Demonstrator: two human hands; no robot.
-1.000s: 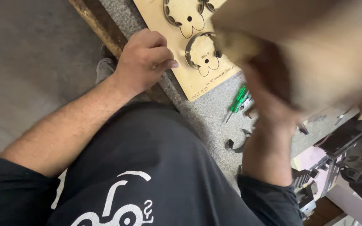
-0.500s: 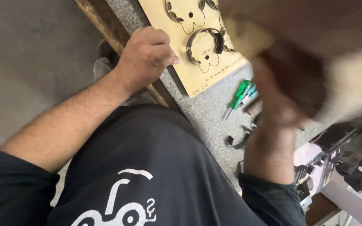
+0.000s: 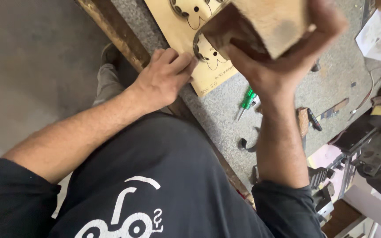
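Observation:
My right hand (image 3: 283,57) grips a chunky wooden block (image 3: 265,24), raised close to the camera above the bench. Below it lies a pale wooden board (image 3: 208,72) with curved metal strips set into cut-out shapes. My left hand (image 3: 162,79) rests on the near corner of that board, fingers curled and fingertips touching its edge. The block hides much of the board's upper part.
A green-handled screwdriver (image 3: 247,100) lies on the grey bench top (image 3: 331,70) right of the board. A curved dark metal strip (image 3: 248,144) and small tools lie nearby. Dark metal parts (image 3: 367,145) crowd the right side. The bench's wooden edge (image 3: 111,31) borders bare floor.
The right hand with the block has come up and into sharp view, where before it was a blur. The left hand stays on the board's corner; the view has shifted slightly.

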